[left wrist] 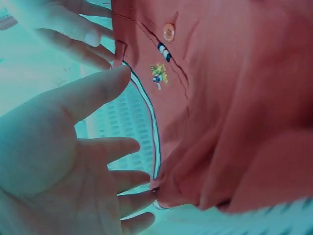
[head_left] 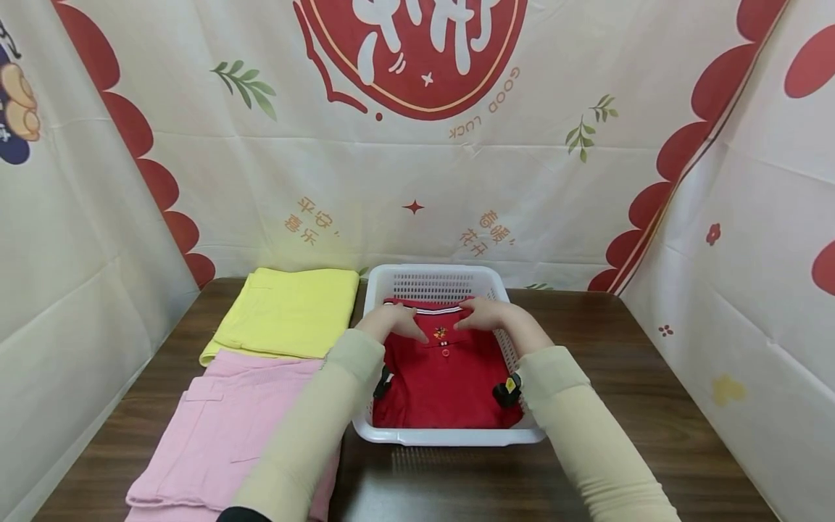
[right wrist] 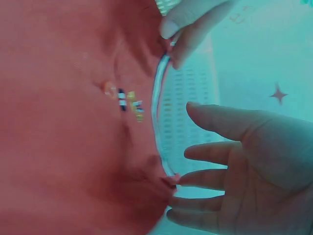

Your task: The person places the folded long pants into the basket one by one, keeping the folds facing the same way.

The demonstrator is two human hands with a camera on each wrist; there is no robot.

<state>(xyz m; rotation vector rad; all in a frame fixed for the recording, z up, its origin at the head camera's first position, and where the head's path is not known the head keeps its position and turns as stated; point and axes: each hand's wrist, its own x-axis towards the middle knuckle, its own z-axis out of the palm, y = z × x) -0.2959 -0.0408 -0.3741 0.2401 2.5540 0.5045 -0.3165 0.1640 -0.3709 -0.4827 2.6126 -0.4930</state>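
A folded red garment (head_left: 446, 384) lies in a white plastic basket (head_left: 450, 437). Navy-and-white striped trim edges its far end, and below that are a small embroidered emblem (left wrist: 159, 73) and a button (left wrist: 168, 32). My left hand (head_left: 399, 320) is over the garment's far left corner, fingers spread and nearly straight, with fingertips right at the trimmed edge. Over the far right corner is my right hand (head_left: 485, 315), its fingers likewise extended, fingertips close to the edge in the right wrist view. Neither hand is curled round the cloth.
Left of the basket, a folded yellow garment (head_left: 287, 312) lies at the back of the dark wooden table (head_left: 607, 391). Folded pink garments (head_left: 228, 428) lie in front of it, partly behind my left sleeve. A printed cloth (head_left: 417, 174) hangs behind the table.
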